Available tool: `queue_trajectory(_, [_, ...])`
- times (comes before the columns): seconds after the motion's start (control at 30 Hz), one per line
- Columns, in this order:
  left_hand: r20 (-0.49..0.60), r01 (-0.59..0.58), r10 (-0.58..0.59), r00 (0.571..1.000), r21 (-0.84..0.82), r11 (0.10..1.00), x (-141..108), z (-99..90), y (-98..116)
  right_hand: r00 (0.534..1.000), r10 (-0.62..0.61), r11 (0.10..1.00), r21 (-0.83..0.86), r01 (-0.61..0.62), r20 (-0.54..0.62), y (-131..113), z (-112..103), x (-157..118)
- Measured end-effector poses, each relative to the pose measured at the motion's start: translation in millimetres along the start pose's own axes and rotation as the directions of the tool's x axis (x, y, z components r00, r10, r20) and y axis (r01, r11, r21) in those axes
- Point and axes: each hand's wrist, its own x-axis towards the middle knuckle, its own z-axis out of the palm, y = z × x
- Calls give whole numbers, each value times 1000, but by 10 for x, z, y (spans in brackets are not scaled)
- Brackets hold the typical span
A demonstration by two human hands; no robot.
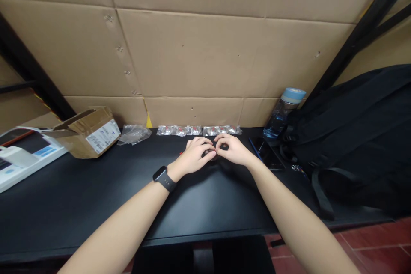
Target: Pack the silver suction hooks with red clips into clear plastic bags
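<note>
My left hand point(195, 155), with a black watch point(163, 177) on the wrist, is over the middle of the black table point(205, 205). Its thumb and fingers are curled together around something small, mostly hidden. Directly beside it, my right hand point(233, 150) pinches thumb against forefinger at the same spot, the fingertips of both hands meeting. A bit of red point(180, 153) shows just left of my left hand; what it belongs to is unclear. Behind the hands lie two short rows of clear packets point(180, 131) and more packets point(222, 130), each holding a round silvery item with red on it.
Empty-looking clear plastic bags point(134, 134) lie left of the packets, by an open cardboard box point(93, 135). A white power strip point(35, 160) is at far left. On the right are a phone point(269, 154), a water bottle point(282, 113) and a black backpack point(356, 137). Cardboard point(199, 55) walls the back.
</note>
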Motion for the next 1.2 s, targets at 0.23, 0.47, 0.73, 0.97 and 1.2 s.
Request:
queue_trajectory(0.23, [-23, 18, -17, 1000, 40, 999, -14, 41, -62, 1000, 19, 1000, 2, -19, -11, -8, -8, 7])
queue_trajectory(0.47, [19, 23, -23, 1000, 44, 999, -14, 56, -67, 1000, 10, 997, -71, -8, 26, -9, -16, -2])
queue_trajectory(0.73, [77, 24, -29, 997, 65, 998, -29, 80, -81, 996, 6, 987, -159, 8, 87, -11, -19, -22])
queue_trajectory(0.97, [102, 25, -34, 994, 84, 996, -29, 72, -75, 998, -9, 990, -140, 18, 70, -18, -35, -12])
queue_trajectory(1.2, [105, 27, -35, 994, 83, 996, -32, 58, -68, 997, -14, 991, -132, 24, 71, -42, -76, -9])
